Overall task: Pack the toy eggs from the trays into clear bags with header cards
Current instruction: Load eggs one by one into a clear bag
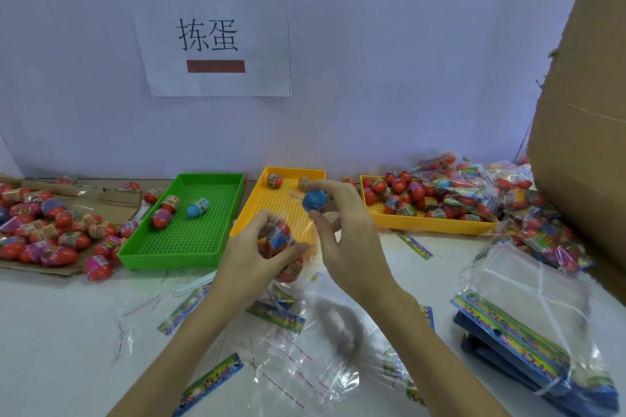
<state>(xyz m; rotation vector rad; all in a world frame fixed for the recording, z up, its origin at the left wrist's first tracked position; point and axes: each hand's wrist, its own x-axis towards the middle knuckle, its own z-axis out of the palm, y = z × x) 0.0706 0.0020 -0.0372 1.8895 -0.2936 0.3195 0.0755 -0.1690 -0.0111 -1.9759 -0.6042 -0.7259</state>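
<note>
My left hand (257, 247) grips the mouth of a clear bag (288, 261) that holds red toy eggs with blue and yellow labels. My right hand (342, 230) pinches a blue toy egg (315, 200) just above and right of the bag's opening. The green tray (189, 240) to the left holds three eggs, one of them blue (198, 207). Behind my hands, the middle yellow tray (267, 200) has two eggs at its far end. The right yellow tray (430, 223) is heaped with eggs.
Loose eggs lie on flattened cardboard (50, 230) at the left. Filled bags (508, 193) pile at the right beside a big cardboard box (582, 112). A stack of empty header-card bags (528, 325) sits at the near right. Loose bags (305, 349) litter the white table.
</note>
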